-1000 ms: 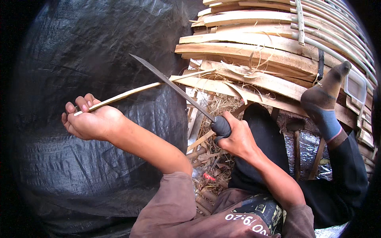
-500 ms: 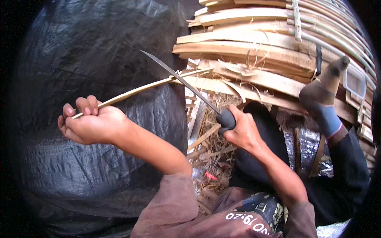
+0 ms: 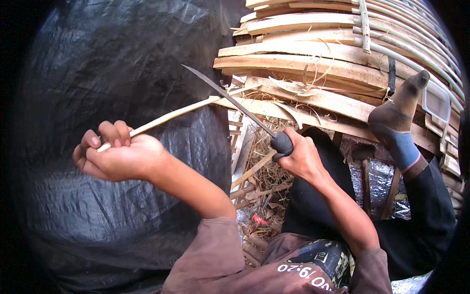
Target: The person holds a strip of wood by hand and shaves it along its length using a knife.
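My left hand (image 3: 115, 152), palm up with its fingers curled, is closed on the near end of a thin pale wooden strip (image 3: 171, 115). The strip slants up to the right, and its far part lies over the end of a board (image 3: 254, 106). In my right hand (image 3: 301, 154) is the dark wrapped handle of a long knife (image 3: 252, 116). Its slim, slightly curved blade points up and to the left and crosses the strip near the board's end. Whether the edge bites into the wood cannot be made out.
Stacked wooden planks (image 3: 313, 63) with curled shavings fill the upper right. My socked foot (image 3: 394, 117) rests against them beside a clear plastic container (image 3: 437, 100). A black plastic sheet (image 3: 117, 73) hangs at the left. Shavings and scraps (image 3: 267, 196) litter the ground.
The knife blade has slid a little to the right and down along the strip. My left hand has shifted slightly right and down, still gripping the strip.
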Demonstrator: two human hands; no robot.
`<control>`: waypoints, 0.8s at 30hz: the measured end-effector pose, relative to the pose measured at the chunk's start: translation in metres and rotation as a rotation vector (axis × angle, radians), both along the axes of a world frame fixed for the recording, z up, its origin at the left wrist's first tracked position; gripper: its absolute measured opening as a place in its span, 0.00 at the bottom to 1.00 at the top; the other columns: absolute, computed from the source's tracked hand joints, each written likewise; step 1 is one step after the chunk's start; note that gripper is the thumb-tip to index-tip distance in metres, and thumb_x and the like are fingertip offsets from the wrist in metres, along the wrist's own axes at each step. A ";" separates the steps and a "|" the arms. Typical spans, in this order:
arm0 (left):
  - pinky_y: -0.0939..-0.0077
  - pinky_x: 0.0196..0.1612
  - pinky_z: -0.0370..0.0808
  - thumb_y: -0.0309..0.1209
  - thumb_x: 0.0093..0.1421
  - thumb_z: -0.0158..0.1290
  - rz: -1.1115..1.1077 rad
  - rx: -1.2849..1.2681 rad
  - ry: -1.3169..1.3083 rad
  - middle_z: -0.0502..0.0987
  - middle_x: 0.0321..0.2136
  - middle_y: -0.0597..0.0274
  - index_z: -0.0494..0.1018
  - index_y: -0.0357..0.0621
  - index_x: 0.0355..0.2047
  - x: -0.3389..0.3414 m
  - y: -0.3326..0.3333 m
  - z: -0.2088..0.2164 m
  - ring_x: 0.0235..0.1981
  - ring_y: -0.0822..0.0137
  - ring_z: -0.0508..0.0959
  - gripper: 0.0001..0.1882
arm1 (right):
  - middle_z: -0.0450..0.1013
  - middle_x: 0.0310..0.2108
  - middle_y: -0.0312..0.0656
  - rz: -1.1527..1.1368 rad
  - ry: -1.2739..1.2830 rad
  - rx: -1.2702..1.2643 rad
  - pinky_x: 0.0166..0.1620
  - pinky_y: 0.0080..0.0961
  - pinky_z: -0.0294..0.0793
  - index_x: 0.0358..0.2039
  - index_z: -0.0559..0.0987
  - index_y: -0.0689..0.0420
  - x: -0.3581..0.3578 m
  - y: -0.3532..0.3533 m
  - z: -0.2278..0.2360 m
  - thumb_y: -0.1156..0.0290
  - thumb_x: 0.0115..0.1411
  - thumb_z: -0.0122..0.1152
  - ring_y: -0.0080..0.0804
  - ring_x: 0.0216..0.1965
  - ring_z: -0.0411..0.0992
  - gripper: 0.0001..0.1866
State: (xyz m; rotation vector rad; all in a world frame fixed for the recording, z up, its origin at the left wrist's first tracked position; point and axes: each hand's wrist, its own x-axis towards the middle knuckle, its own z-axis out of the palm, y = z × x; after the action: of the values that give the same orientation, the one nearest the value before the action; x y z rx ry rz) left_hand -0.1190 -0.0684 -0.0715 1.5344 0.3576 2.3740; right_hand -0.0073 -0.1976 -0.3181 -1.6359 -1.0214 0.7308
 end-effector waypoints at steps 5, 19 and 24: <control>0.86 0.13 0.50 0.19 0.61 0.38 0.011 -0.015 -0.101 0.66 0.25 0.64 0.63 0.40 0.44 -0.003 0.019 0.008 0.13 0.77 0.56 0.12 | 0.76 0.23 0.58 0.155 0.022 0.057 0.36 0.53 0.77 0.41 0.69 0.55 -0.013 -0.013 0.046 0.69 0.47 0.69 0.63 0.30 0.77 0.22; 0.85 0.14 0.51 0.18 0.59 0.37 0.024 -0.008 -0.067 0.68 0.26 0.64 0.63 0.39 0.43 0.000 0.031 0.012 0.13 0.77 0.56 0.12 | 0.77 0.24 0.58 0.143 0.039 0.083 0.38 0.53 0.78 0.41 0.71 0.56 -0.017 -0.004 0.053 0.70 0.47 0.68 0.61 0.32 0.78 0.21; 0.85 0.15 0.51 0.19 0.61 0.36 -0.002 -0.025 -0.033 0.68 0.26 0.62 0.63 0.38 0.44 0.002 0.035 0.014 0.14 0.76 0.56 0.11 | 0.77 0.27 0.60 0.039 0.008 0.118 0.40 0.51 0.78 0.42 0.73 0.56 -0.015 0.011 0.014 0.73 0.43 0.68 0.60 0.35 0.79 0.23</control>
State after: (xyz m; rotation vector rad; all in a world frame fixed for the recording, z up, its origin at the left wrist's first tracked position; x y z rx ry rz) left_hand -0.1167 -0.0336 -0.0576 1.4819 0.3765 2.3821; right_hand -0.0220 -0.1863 -0.3038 -1.5147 -1.0734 0.6897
